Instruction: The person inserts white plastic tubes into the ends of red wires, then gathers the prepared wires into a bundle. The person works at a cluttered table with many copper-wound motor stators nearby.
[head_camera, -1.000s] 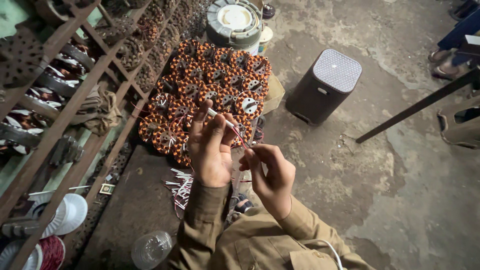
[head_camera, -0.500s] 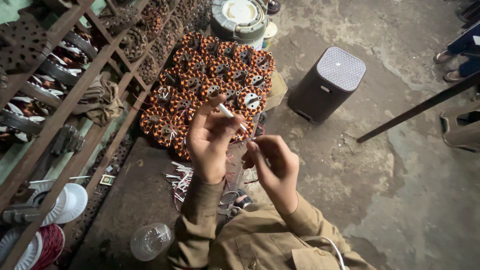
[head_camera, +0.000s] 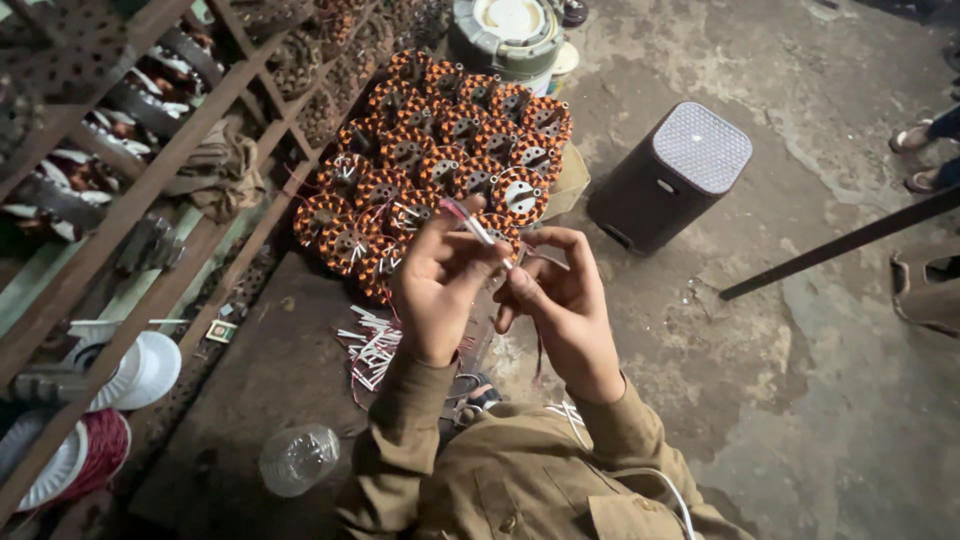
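At the centre of the frame, the left hand (head_camera: 437, 285) and the right hand (head_camera: 562, 300) are held close together above a dark work board (head_camera: 270, 380). A thin white sleeve with a reddish wire end (head_camera: 468, 221) is pinched between the left thumb and forefinger; it juts up and to the left from the fingertips, just in front of the stacked windings. The right hand's fingers are curled and pressed together at the lower end of the same piece; what is held beneath them cannot be told. A thin dark red wire (head_camera: 540, 360) is seen hanging below the right hand.

A pile of copper-wound stators (head_camera: 440, 160) is recorded in the upper centre, directly beyond the hands. Short white sleeve cuttings (head_camera: 372, 345) are scattered on the board just left of the left wrist. A clear plastic bottle (head_camera: 298, 458) lies at the lower left. A dark box with a light perforated top (head_camera: 672, 175) stands on the concrete floor at the upper right. A wooden rack (head_camera: 130, 190) of parts occupies the left side.
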